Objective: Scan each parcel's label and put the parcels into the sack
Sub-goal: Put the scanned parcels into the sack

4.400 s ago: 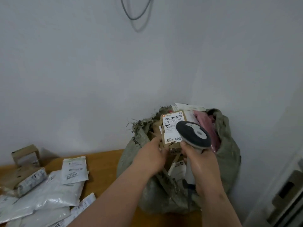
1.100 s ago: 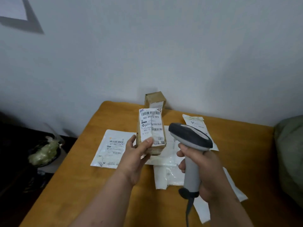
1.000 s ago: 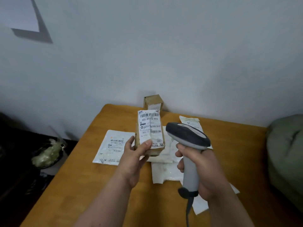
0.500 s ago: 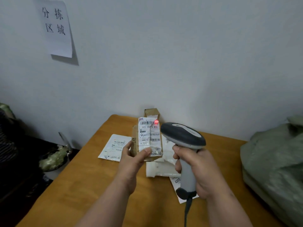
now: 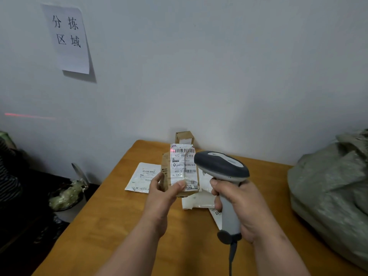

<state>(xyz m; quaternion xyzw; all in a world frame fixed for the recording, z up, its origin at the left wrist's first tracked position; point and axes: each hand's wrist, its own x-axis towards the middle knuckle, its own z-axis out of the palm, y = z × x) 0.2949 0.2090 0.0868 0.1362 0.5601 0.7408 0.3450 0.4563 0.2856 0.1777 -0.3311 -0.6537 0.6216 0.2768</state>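
Your left hand [image 5: 162,193] grips a brown parcel [image 5: 182,172] above the middle of the counter [image 5: 119,222], thumb across the lower front and fingers [image 5: 158,179] curled round its left edge, so the white label [image 5: 184,166] faces you upright. A red glow sits at the label's top left corner, beside the barcode. Your right hand [image 5: 242,208] is clenched round the grip of the grey scanner [image 5: 223,168], whose dark head lies at three o'clock of the parcel, just beside it and overlapping the label's right edge from your view. The scanner's cable drops off the bottom of the frame.

Behind the held parcel, at twelve o'clock, a small cardboard box [image 5: 184,137] stands against the wall. A flat white mailer [image 5: 144,177] lies on the counter at nine o'clock of the parcel, and more white mailers [image 5: 201,200] lie at five o'clock, partly under your hands. The grey-green sack [image 5: 330,188] bulks at the counter's right end, well apart from the parcel. On the wall at ten o'clock hangs a paper sign [image 5: 67,38] with four characters, and a faint red streak [image 5: 27,115] shows low on the wall at far left.
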